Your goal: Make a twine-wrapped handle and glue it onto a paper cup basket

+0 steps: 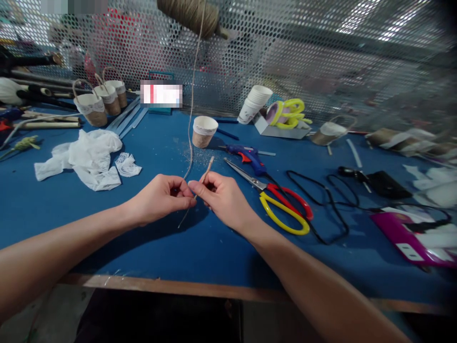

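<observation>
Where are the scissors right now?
In the head view, the scissors lie on the blue tabletop, just to the right of the right hand, with the glue gun just beyond them.

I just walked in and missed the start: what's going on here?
A person has both hands close together over a blue table. The right hand pinches a slim tan strip; the left hand is pinched right beside it, where twine comes down past a spool. A white-trimmed cup stands beyond. Scissors and a glue gun lie unheld to the right.
</observation>
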Demonstrator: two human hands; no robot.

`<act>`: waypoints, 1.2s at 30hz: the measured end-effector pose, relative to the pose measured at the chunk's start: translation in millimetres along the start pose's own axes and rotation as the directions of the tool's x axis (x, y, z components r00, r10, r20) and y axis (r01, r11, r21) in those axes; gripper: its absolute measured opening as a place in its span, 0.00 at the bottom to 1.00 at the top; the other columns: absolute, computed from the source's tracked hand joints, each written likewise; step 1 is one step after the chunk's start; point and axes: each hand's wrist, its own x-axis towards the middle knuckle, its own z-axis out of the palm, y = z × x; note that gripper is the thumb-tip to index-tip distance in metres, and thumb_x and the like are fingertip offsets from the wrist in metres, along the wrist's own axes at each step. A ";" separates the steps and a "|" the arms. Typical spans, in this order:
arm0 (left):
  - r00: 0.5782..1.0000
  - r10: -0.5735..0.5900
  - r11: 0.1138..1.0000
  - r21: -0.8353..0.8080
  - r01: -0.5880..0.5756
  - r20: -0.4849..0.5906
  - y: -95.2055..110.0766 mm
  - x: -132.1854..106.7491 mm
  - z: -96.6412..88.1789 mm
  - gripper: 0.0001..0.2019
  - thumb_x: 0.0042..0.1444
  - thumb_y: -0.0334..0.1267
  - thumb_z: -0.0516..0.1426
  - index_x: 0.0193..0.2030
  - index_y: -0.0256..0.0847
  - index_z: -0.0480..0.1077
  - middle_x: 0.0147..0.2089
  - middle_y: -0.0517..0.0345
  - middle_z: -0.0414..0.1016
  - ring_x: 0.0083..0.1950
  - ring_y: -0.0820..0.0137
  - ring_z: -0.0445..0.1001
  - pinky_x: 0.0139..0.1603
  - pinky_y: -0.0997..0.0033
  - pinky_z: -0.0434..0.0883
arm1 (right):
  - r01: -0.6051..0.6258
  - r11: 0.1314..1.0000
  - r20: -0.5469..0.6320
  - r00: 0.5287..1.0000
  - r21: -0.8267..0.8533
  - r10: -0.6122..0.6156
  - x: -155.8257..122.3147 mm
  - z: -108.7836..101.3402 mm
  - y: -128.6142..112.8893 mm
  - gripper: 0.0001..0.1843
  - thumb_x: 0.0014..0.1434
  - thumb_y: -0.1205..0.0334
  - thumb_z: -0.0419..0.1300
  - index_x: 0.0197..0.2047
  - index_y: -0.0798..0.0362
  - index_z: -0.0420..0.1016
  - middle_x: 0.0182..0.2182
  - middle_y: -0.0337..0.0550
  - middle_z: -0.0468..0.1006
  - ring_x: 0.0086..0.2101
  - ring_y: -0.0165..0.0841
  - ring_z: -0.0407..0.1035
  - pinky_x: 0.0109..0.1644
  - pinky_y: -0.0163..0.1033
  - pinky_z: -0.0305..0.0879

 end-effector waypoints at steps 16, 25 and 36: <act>0.997 -0.044 0.993 -0.107 0.050 0.058 6.0 -1.3 -3.9 0.07 0.42 0.34 0.60 0.23 0.34 0.65 0.20 0.67 0.62 0.21 0.82 0.56 0.20 0.79 0.51 | -0.062 0.984 0.124 0.991 0.170 0.041 2.6 -5.8 0.6 0.14 0.54 0.53 0.55 0.26 0.55 0.62 0.18 0.32 0.62 0.19 0.22 0.58 0.21 0.29 0.58; 0.998 -0.031 0.998 -0.060 0.034 0.050 0.2 0.1 -1.9 0.07 0.43 0.35 0.59 0.23 0.34 0.65 0.20 0.66 0.61 0.22 0.81 0.54 0.22 0.78 0.50 | -0.049 0.997 0.083 0.996 0.066 0.043 1.3 -4.2 -3.1 0.15 0.53 0.53 0.56 0.24 0.55 0.63 0.14 0.31 0.62 0.15 0.21 0.56 0.19 0.29 0.52; 0.987 -0.125 0.973 -0.182 0.142 0.102 1.4 -2.0 0.2 0.08 0.43 0.34 0.59 0.22 0.35 0.64 0.20 0.67 0.59 0.20 0.83 0.51 0.19 0.78 0.46 | -0.087 0.978 0.080 0.994 0.189 0.073 2.0 1.3 5.6 0.17 0.51 0.52 0.58 0.21 0.54 0.59 0.13 0.30 0.59 0.15 0.20 0.54 0.17 0.28 0.50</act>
